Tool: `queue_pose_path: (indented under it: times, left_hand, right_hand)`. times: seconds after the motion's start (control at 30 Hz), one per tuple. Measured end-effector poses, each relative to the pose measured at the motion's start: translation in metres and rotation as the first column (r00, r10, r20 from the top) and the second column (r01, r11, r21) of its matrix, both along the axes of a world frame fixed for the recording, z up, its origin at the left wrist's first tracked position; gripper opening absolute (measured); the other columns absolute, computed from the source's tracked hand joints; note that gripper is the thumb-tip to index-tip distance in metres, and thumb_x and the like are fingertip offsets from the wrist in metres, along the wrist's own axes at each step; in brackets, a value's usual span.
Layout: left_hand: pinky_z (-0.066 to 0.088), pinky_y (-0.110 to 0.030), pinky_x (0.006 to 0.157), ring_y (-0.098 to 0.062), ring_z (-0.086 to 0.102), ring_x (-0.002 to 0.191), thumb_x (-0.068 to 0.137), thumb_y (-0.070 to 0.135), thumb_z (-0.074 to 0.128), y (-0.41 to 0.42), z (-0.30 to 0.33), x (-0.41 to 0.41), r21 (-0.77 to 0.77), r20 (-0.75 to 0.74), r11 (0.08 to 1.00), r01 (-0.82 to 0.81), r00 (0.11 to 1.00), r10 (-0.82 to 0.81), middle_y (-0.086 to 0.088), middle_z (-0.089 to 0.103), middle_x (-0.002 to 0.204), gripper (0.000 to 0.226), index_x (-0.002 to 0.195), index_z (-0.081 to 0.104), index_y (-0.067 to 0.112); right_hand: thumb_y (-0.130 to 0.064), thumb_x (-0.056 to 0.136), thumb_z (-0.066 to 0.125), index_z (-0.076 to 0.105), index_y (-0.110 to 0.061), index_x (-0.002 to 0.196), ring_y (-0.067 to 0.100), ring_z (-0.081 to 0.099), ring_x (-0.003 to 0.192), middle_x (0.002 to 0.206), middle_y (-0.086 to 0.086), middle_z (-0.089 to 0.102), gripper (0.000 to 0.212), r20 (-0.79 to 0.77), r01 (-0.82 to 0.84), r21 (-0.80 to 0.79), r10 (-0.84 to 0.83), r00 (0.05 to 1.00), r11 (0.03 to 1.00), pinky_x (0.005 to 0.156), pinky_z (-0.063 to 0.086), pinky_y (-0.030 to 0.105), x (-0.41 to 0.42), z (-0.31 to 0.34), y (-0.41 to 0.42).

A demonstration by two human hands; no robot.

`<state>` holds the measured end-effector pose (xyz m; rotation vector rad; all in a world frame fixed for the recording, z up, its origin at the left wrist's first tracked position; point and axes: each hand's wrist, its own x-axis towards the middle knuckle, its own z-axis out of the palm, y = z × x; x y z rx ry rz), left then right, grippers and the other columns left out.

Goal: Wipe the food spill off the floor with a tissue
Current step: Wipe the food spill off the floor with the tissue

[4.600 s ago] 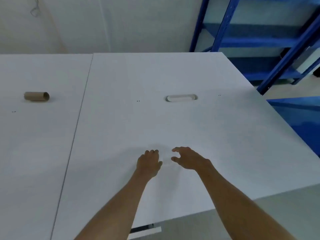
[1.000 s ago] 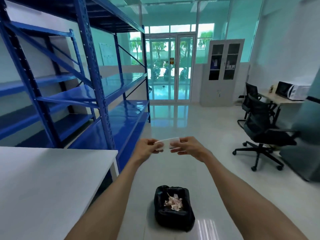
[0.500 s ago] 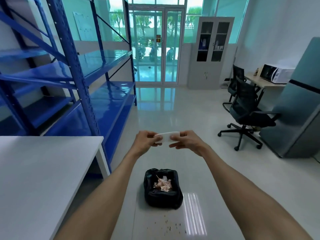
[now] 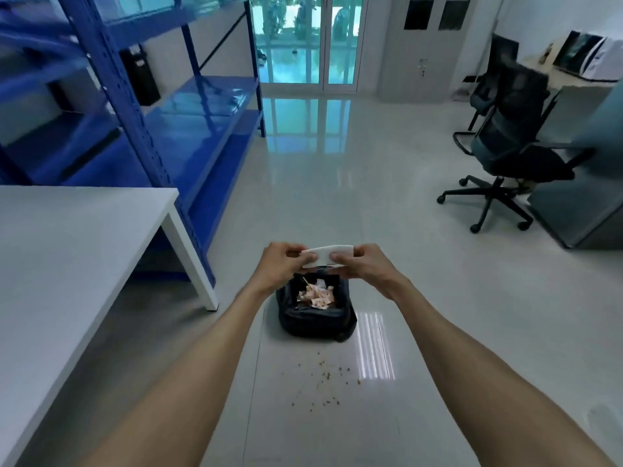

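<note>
A folded white tissue (image 4: 326, 254) is held out in front of me at arm's length. My left hand (image 4: 281, 264) pinches its left end and my right hand (image 4: 365, 266) pinches its right end. Below and nearer to me, small brown food crumbs (image 4: 323, 379) lie scattered on the glossy grey floor (image 4: 337, 183). The tissue is well above the floor, over the far edge of a bin.
A small bin lined with a black bag (image 4: 317, 315) holds pinkish scraps, just beyond the crumbs. A white table (image 4: 67, 251) stands on the left, blue metal shelving (image 4: 141, 106) behind it. A black office chair (image 4: 505, 156) and a grey cabinet (image 4: 580, 210) are at right.
My view has tilted down from the room toward the floor; the crumbs and bin now sit lower centre. Both hands keep the same hold on the tissue.
</note>
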<state>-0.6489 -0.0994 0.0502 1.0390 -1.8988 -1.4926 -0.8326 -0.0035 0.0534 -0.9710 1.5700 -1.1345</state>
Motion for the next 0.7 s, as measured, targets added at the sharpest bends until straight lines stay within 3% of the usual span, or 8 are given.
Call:
queue_pose_path:
  times: [0.1,0.23,0.33,0.47,0.7]
  left_hand:
    - [0.060,-0.033,0.078,-0.029,0.074,0.085,0.083,0.015,0.074,0.002,-0.083,-0.002,0.056,-0.019,0.998,-0.029,0.999,0.030,-0.019,0.075,0.091,0.018,0.097,0.074,0.002]
    - [0.059,-0.043,0.084,-0.026,0.074,0.083,0.082,0.020,0.076,-0.008,-0.193,-0.004,0.028,0.019,1.000,0.004,1.000,-0.004,-0.010,0.077,0.086,0.009,0.091,0.077,0.016]
    - [0.058,-0.042,0.084,-0.024,0.074,0.084,0.083,0.023,0.075,-0.006,-0.279,-0.011,-0.001,0.018,0.999,0.046,0.999,-0.046,-0.004,0.077,0.084,0.011,0.091,0.078,0.018]
    - [0.060,-0.035,0.078,-0.023,0.074,0.081,0.087,0.013,0.070,0.005,-0.371,-0.019,-0.001,-0.038,0.999,0.040,0.998,-0.040,-0.007,0.077,0.085,0.011,0.096,0.076,0.010]
    - [0.060,-0.030,0.076,-0.025,0.075,0.084,0.088,0.012,0.068,0.004,-0.498,-0.020,-0.090,-0.027,0.994,0.062,0.998,-0.065,-0.016,0.074,0.096,0.023,0.108,0.070,-0.001]
  right_hand:
    - [-0.021,0.090,0.073,0.070,-0.006,0.113,0.023,0.075,0.092,0.102,0.013,0.077,0.027,-0.014,-0.027,0.030,0.027,1.000,0.999,0.086,0.056,0.041,-0.003,-0.083,0.004]
    - [-0.019,0.092,0.071,0.074,-0.009,0.100,0.026,0.075,0.090,0.095,0.015,0.077,0.013,-0.017,-0.041,0.024,0.042,0.999,0.999,0.093,0.056,0.047,-0.006,-0.189,-0.002]
    - [-0.017,0.093,0.069,0.073,-0.001,0.106,0.028,0.075,0.092,0.101,0.017,0.075,0.021,-0.025,-0.038,0.012,0.038,0.999,0.999,0.093,0.056,0.049,-0.013,-0.269,-0.003]
    - [-0.023,0.094,0.068,0.072,-0.009,0.114,0.024,0.075,0.090,0.100,0.006,0.078,0.025,-0.050,-0.045,-0.016,0.045,0.998,0.999,0.091,0.054,0.046,-0.019,-0.368,-0.003]
    - [-0.024,0.094,0.068,0.071,-0.016,0.116,0.023,0.074,0.096,0.108,0.004,0.076,0.024,-0.069,-0.108,-0.051,0.104,0.992,0.993,0.098,0.051,0.047,-0.027,-0.501,0.000]
